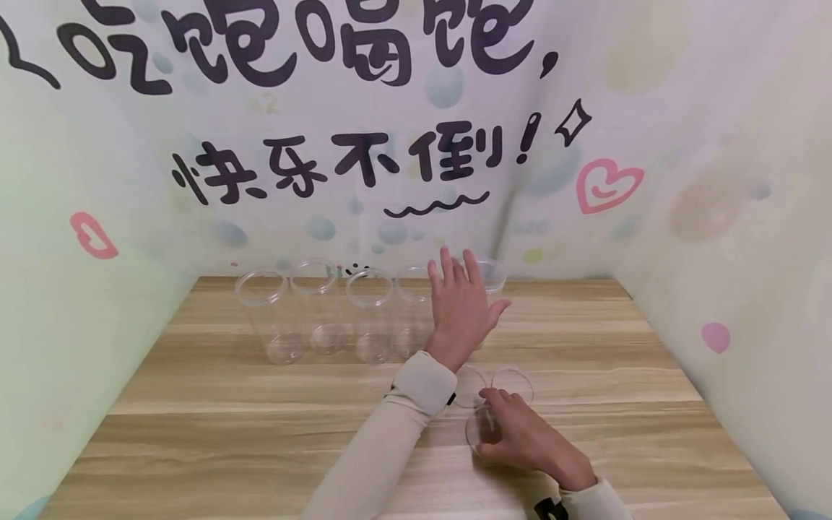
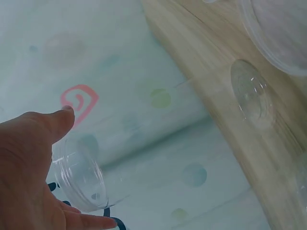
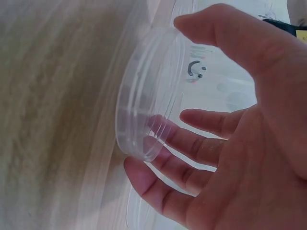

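Observation:
Several clear plastic cups (image 1: 284,349) stand upright in a row at the back of the table. My left hand (image 1: 460,310) is raised at the right end of the row, thumb spread out and fingers straight. In the left wrist view, the rightmost cup's rim (image 2: 81,179) lies between thumb and fingers; whether they touch it I cannot tell. My right hand (image 1: 528,437) is low over the front right of the table. Its thumb and forefinger pinch a clear round lid (image 3: 136,100) at opposite edges.
Two more clear lids lie flat beyond my right hand, one of them a right-hand lid (image 1: 513,383). A wood-grain table (image 1: 214,433) carries everything. Printed white sheets (image 1: 364,231) with lettering and hearts enclose it behind and at both sides.

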`<state>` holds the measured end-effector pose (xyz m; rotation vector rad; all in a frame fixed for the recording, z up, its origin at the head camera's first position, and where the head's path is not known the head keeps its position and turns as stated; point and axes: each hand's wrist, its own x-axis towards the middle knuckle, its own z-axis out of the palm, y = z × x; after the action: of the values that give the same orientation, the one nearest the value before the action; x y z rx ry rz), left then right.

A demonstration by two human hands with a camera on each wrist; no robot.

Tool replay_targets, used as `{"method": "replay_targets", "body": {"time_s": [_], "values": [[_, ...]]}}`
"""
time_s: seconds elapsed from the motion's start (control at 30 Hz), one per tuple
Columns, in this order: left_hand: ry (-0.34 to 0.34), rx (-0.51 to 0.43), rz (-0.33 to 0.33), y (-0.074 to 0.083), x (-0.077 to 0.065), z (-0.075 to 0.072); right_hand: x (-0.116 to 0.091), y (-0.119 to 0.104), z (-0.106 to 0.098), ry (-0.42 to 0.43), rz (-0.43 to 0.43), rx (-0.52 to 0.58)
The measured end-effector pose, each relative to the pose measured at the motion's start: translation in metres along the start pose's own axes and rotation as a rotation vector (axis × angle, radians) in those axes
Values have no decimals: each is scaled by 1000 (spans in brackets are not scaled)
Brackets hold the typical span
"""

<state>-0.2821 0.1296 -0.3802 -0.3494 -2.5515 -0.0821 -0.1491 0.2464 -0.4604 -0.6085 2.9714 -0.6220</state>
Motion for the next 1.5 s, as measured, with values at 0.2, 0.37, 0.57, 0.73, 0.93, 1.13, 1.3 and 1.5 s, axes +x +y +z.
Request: {"method": "replay_targets", "body": {"time_s": [0.2, 0.37, 0.57, 0.73, 0.93, 1.13, 1.3, 1.5], "values": [[-11, -34, -31, 3, 4, 3, 0, -1, 3, 20, -6, 3], [68, -160, -24, 6, 4, 2, 1, -1, 6, 37, -2, -15], [168, -386, -27, 13, 4, -8, 0, -1, 8, 46, 4, -34], [176, -571, -56, 18, 2, -17, 0, -1, 9, 55, 7, -49], [202, -721, -22, 16, -1, -28, -1, -2, 9, 68, -4, -40], [143, -905, 39, 10, -8, -43, -1, -2, 8, 70, -3, -33], [85, -938, 38, 4, -16, -51, -2, -2, 9, 74, -8, -34], [79, -979, 63, -2, -28, -59, -2, -2, 9, 74, -10, -26]]}}
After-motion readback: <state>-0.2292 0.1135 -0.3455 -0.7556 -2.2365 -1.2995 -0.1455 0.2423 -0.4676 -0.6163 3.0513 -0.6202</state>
